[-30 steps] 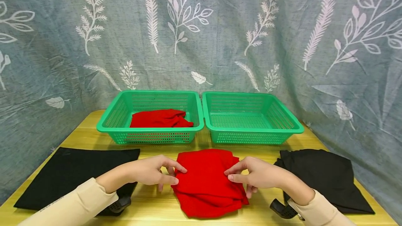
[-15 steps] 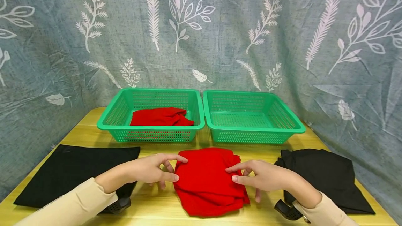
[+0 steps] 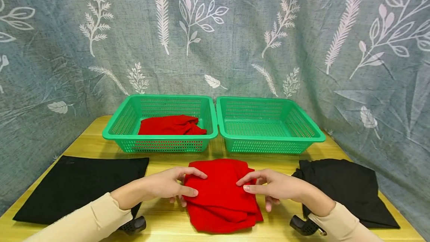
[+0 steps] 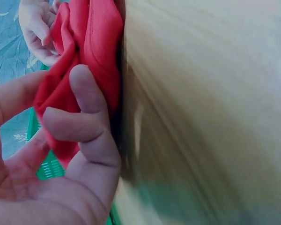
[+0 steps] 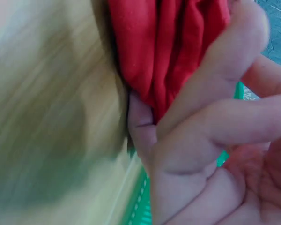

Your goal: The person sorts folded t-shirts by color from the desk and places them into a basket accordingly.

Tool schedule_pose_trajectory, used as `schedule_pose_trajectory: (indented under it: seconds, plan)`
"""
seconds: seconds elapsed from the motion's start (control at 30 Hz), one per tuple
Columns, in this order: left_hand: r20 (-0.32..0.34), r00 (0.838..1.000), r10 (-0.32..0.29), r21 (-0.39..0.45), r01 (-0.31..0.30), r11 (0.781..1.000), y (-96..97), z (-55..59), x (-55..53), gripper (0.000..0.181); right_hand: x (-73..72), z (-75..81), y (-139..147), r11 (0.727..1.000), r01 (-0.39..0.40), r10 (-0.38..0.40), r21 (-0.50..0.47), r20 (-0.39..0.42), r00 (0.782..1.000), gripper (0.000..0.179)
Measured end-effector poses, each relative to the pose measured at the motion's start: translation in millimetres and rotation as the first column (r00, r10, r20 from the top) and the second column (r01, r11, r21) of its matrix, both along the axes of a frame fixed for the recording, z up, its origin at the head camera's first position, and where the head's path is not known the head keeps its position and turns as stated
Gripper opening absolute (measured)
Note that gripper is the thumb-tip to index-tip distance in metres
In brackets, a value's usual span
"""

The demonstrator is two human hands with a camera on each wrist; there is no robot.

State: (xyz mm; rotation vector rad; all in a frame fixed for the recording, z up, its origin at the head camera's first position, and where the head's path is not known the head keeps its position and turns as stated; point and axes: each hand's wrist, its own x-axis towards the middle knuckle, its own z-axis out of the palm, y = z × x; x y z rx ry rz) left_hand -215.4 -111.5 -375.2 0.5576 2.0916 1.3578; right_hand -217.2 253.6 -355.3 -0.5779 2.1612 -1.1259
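Observation:
A folded red cloth [image 3: 221, 186] lies on the table in front of me, its layers uneven at the near side. At its left edge is my left hand [image 3: 168, 186]; thumb and index finger reach over the top, spread apart. In the left wrist view, the lower fingers [image 4: 91, 112] lie bent against the cloth's side. My right hand [image 3: 279, 186] is at the right edge in the same way, thumb and index finger over the top. One finger [image 5: 141, 117] of it reaches the underside of the layers in the right wrist view. The cloth lies flat between both hands.
Two green baskets [image 3: 161, 137] stand side by side at the back. Another red cloth [image 3: 169, 125] lies in the left one; the right basket [image 3: 268, 137] shows its bare bottom. Black cloths lie on the table [image 3: 215, 155] at left [image 3: 90, 182] and right [image 3: 339, 182]. A patterned curtain hangs behind.
My left hand has moved right, further over the red cloth. The right hand shifted slightly right, then back left, and the cloth's right edge has moved a little left. Baskets and black cloths stay put.

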Motion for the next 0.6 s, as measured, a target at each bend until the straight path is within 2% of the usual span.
schedule_pose_trajectory:
  seconds: [0.3,0.6]
  plan:
    - [-0.014,0.999,-0.029,0.033,0.029,0.999,1.5,-4.4,-1.9,0.048,-2.9,-5.8,-6.4,0.998,-0.017,0.021,-0.056,0.076,0.997,0.041]
    - [-0.017,0.997,-0.069,0.071,0.07,0.995,3.4,-5.7,0.7,0.047,-3.5,-5.8,-11.5,0.997,-0.024,0.032,-0.079,0.113,0.993,0.041]
